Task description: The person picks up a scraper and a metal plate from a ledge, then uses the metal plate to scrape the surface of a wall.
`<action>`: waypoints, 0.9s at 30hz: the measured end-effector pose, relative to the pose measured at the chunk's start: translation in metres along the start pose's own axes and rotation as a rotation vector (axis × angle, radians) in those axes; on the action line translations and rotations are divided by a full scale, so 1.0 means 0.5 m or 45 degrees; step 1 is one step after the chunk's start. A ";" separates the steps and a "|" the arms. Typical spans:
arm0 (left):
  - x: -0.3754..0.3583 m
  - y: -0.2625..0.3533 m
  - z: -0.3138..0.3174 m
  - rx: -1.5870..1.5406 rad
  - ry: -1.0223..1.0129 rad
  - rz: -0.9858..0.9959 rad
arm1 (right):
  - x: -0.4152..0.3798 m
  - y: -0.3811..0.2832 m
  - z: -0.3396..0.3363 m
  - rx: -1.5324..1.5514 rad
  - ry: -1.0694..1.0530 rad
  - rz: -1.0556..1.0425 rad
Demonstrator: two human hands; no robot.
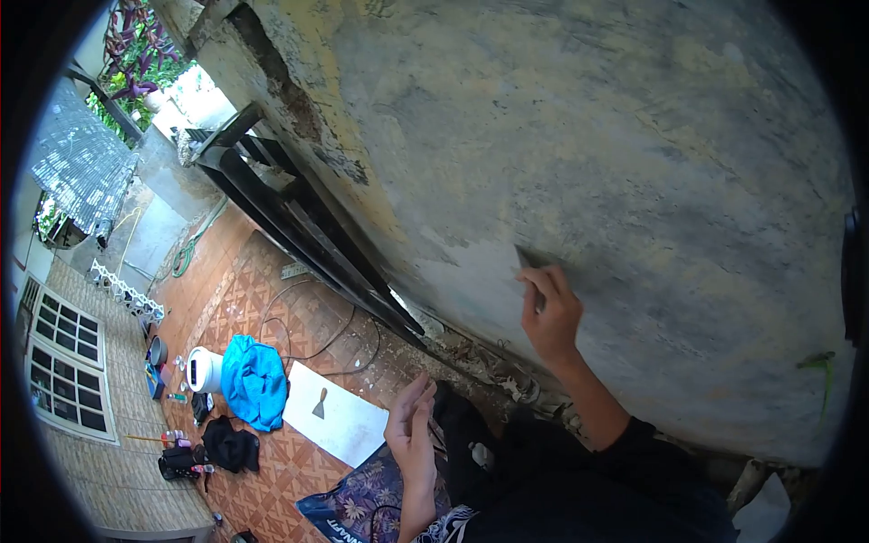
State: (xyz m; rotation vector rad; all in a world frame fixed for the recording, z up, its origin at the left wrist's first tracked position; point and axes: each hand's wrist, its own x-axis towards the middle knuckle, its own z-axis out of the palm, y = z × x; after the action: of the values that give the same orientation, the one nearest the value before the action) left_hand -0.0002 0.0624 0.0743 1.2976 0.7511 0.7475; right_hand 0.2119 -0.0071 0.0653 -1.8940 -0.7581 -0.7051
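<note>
My right hand (554,312) is raised against the patchy grey-and-yellow wall (634,181). Its fingers are closed on a thin scraper (522,257), whose flat grey blade meets the wall surface; the rest of the tool is hidden by the fingers. My left hand (412,430) hangs low in front of my body, palm turned inward, fingers loosely stretched, with nothing visible in it. A putty knife (319,404) with a wooden-looking handle lies on a white board (348,425) on the floor, left of that hand.
Black metal bars (299,226) lean along the wall. On the tiled floor (262,480) are a blue cloth (254,382), a white bucket (205,370), black cloth (230,445) and a loose cable (348,362). A patterned bag (362,493) lies near my left forearm. Rubble lines the wall's base.
</note>
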 end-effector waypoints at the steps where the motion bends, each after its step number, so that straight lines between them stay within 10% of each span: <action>1: 0.002 0.000 -0.006 0.000 0.011 0.010 | -0.002 0.002 -0.005 0.013 0.000 -0.007; 27: 0.010 -0.010 0.004 -0.003 -0.007 -0.012 | 0.007 0.005 -0.009 0.016 -0.065 0.013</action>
State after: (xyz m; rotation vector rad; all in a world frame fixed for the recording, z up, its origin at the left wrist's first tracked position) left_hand 0.0046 0.0649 0.0693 1.2931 0.7511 0.7364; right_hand 0.2152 -0.0111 0.0683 -1.9094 -0.7825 -0.6468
